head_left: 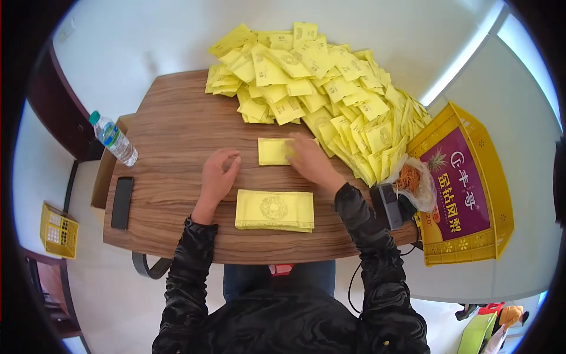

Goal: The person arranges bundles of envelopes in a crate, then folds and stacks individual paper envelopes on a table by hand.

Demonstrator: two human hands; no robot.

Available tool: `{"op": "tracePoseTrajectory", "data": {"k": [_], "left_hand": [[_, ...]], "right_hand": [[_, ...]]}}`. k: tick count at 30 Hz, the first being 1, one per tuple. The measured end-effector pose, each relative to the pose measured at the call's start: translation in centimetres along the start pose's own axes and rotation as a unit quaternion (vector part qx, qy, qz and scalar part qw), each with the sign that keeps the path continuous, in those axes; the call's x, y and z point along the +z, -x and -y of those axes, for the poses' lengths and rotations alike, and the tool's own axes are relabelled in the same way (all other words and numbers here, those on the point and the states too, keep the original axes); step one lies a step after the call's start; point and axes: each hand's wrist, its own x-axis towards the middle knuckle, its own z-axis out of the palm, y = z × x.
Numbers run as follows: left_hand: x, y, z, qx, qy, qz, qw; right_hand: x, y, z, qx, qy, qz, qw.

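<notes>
My left hand point(219, 176) is over the wooden table, its fingers loosely bent and the thumb apart, with nothing in it. To its right lies a small stack of yellow printed paper packets point(272, 151). My right hand point(313, 160) reaches over the right end of that stack; its fingertips are blurred, so whether they grip a packet cannot be made out. Nearer to me, between my forearms, lies a neat stack of larger-looking yellow packets point(275, 210) with a round dark print on top.
A big loose heap of yellow packets point(295, 76) covers the table's far right. On the right stand a yellow crate point(498, 194), a bag of rubber bands point(413, 180) and a dark grey box point(386, 205). A water bottle point(115, 139) and a black phone point(122, 203) lie at left.
</notes>
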Motion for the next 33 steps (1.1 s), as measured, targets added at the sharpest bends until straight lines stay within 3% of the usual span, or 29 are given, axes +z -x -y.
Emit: {"op": "tracePoseTrajectory", "data": {"k": [2,4,5,7,9,10,12,13,17,22,27,30,32,33], "left_hand": [[0.6,-1.1,0.0,0.023,-0.022,0.035,0.999],[1.5,-2.7,-0.7,0.006,-0.047,0.146,0.988],[2.3,-3.5,-0.3,0.027,-0.04,0.143,0.989],[4.5,-4.6,1.7,0.128,-0.058,0.209,0.968],[5.6,-5.3,2.8,0.168,-0.058,0.249,0.952],[6.0,-5.4,3.9,0.179,-0.06,0.245,0.951],[6.9,-5.9,5.3,0.225,-0.071,0.274,0.932],[7.3,-7.9,4.4,0.245,-0.073,0.256,0.932],[6.2,-5.6,3.5,0.198,-0.271,0.244,0.91],[6.5,-5.0,4.7,0.153,-0.3,0.229,0.913],[5.4,-4.4,5.9,0.115,-0.29,0.203,0.928],[3.9,-3.4,5.9,0.074,-0.372,0.239,0.894],[2.9,-3.1,6.6,0.107,-0.381,0.228,0.89],[2.0,-2.2,6.6,0.095,-0.385,0.242,0.885]], "right_hand": [[0.8,0.7,-1.3,-0.071,0.164,0.1,0.979],[1.0,0.6,-0.6,-0.016,0.142,0.161,0.977],[0.5,0.5,0.3,-0.024,0.135,0.167,0.976],[-0.1,0.3,2.0,-0.049,0.156,0.165,0.973],[0.1,-0.1,2.3,0.002,0.083,0.166,0.983],[0.9,-0.4,1.8,0.0,0.09,0.158,0.983],[2.3,-1.4,-0.2,-0.006,-0.042,0.181,0.983],[1.8,-3.2,-1.2,-0.02,-0.021,0.17,0.985],[5.1,-1.6,-0.8,-0.081,0.081,0.128,0.985],[3.8,-2.2,0.3,-0.064,0.158,0.169,0.971],[2.3,-2.3,0.4,-0.016,0.138,0.218,0.966],[2.7,0.2,-1.4,0.004,0.141,0.168,0.976],[4.3,1.4,-3.0,-0.011,0.186,0.128,0.974],[3.2,1.5,-1.9,0.012,0.206,0.158,0.965]]}}
